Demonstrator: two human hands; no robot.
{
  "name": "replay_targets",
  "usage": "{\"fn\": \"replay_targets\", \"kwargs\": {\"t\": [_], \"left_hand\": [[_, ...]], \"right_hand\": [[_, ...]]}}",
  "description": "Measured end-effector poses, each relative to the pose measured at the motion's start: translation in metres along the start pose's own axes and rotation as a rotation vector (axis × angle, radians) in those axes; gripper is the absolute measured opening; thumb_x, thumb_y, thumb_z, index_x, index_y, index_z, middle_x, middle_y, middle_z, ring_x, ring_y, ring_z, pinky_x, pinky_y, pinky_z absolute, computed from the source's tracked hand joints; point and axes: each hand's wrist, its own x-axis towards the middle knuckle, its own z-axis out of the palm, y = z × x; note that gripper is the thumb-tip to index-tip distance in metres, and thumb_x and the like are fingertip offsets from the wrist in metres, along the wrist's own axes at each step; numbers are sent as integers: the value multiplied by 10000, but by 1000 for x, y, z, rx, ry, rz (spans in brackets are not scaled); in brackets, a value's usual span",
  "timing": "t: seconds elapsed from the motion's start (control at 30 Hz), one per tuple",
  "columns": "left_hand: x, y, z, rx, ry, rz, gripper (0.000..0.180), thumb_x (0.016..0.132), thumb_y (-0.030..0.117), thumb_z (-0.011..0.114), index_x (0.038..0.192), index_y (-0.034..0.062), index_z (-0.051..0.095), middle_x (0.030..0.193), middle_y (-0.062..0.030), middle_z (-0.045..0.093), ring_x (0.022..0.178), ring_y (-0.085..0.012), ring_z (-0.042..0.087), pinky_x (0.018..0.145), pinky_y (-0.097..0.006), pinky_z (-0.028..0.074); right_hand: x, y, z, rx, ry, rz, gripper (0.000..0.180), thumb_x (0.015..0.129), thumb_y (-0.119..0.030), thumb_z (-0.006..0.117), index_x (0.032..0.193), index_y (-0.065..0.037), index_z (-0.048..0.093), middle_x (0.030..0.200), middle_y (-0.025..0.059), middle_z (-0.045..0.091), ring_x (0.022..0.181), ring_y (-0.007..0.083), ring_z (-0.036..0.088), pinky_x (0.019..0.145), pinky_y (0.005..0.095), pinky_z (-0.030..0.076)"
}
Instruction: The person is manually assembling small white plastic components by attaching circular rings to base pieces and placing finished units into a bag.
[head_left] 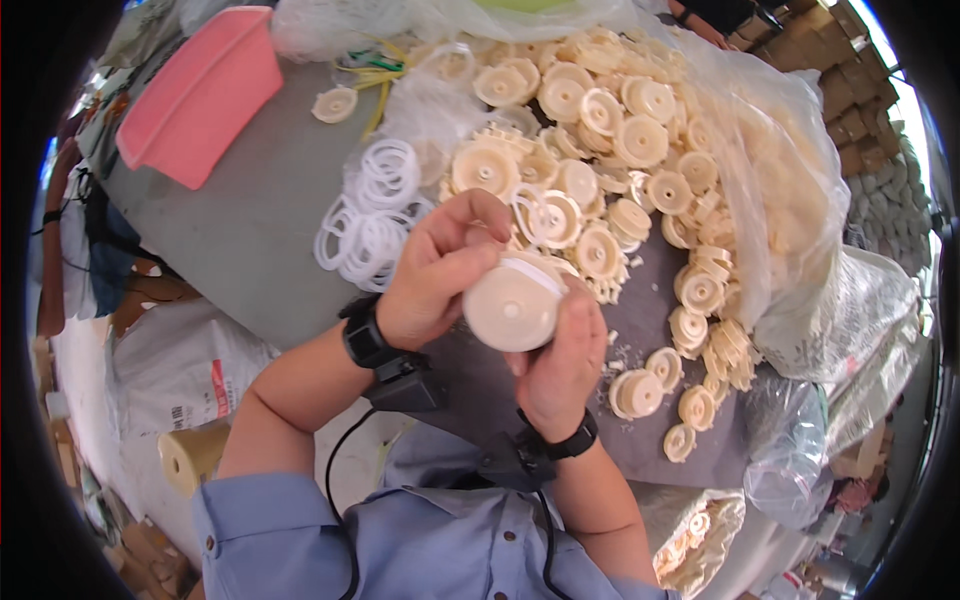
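Observation:
A round cream plastic cap (pixel 510 308) is between my two hands, its smooth flat face toward me. A white ring (pixel 535 268) lies along its far edge. My right hand (pixel 563 365) grips the cap from the right, thumb along its side. My left hand (pixel 447 262) is closed at its upper left edge, thumb against the rim and index finger bent over. Parts of the fingers are hidden behind the cap. Just beyond my hands lies a heap of similar cream round parts (pixel 640 140). Left of it, several white rings (pixel 375 235) lie in a loose pile.
A pink plastic tub (pixel 205 95) stands at the far left of the grey table (pixel 235 235). Clear plastic sheeting (pixel 790 190) covers the heap's right side. One cream part (pixel 334 104) lies apart near yellow-green ties (pixel 378 72). A cream cylinder (pixel 192 457) is at lower left.

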Motion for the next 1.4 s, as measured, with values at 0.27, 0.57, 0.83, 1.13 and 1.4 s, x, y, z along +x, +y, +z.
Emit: {"fn": "replay_targets", "kwargs": {"t": [0.27,0.57,0.83,1.13,1.4], "left_hand": [[-7,8,-10,167,-187,-210,150,774,48,472,900,19,548,526,55,490,433,16,410,391,-140,271],[-4,-6,-7,520,-364,25,406,691,31,530,1081,-37,442,703,-54,569,581,-67,496,519,-172,383],[-12,-16,-17,742,-243,209,233,817,43,449,1033,-30,494,657,-47,491,526,-67,392,482,-171,300],[-15,-25,-13,845,-233,156,174,837,37,436,979,-10,524,639,-40,503,497,-56,399,453,-167,303],[-10,-11,-8,811,-267,105,122,796,-38,473,893,-40,547,716,-56,540,569,-84,514,482,-177,381]], "right_hand": [[-6,-16,3,-203,-128,156,277,878,-241,456,777,-7,564,535,-29,492,390,13,386,335,162,269],[-17,-31,-37,-273,-184,65,189,826,-182,540,728,-31,599,535,-41,490,376,11,379,338,175,263],[-120,-127,-228,-500,990,-582,373,872,-263,463,547,-80,486,480,-63,383,439,16,330,394,205,256],[-298,-165,-386,-1445,1377,341,371,831,-322,438,890,1,611,670,148,601,505,209,583,556,321,437],[-126,-127,-240,-1339,653,-337,143,777,-110,567,900,-43,595,785,59,609,591,131,558,536,238,436]]}}
